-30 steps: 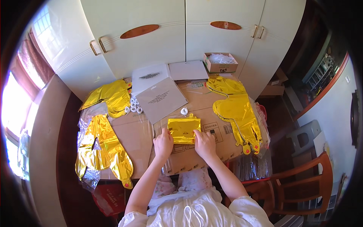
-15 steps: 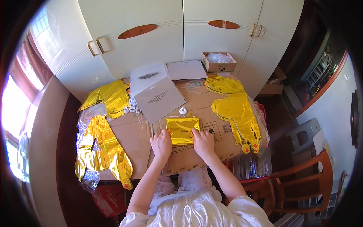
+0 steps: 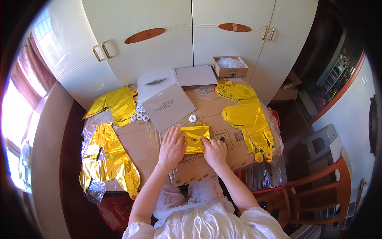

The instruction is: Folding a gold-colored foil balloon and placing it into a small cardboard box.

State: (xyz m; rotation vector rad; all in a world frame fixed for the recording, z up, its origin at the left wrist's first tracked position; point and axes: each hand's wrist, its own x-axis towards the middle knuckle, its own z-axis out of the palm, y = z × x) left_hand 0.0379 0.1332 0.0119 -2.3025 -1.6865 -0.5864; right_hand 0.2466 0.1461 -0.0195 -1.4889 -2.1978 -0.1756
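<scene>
folded gold foil (image 3: 195,140), a flat rectangle, lies on the cardboard-covered counter (image 3: 145,157), in front of the person and near its front edge. the left hand (image 3: 172,146) rests flat over the foil's left side, fingers stretched out and clasping nothing. the right hand (image 3: 215,152) has its forefinger on the right edge, the other fingers curled; whether it pinches the foil i cannot tell. just beyond sits a small white coil (image 3: 192,118), with a grey sheet (image 3: 169,106) farther left. larger gold foil pieces (image 3: 246,115) lie on both sides, and a lidless box (image 3: 234,73) of whitish bits (image 3: 230,63) stands at the back.
</scene>
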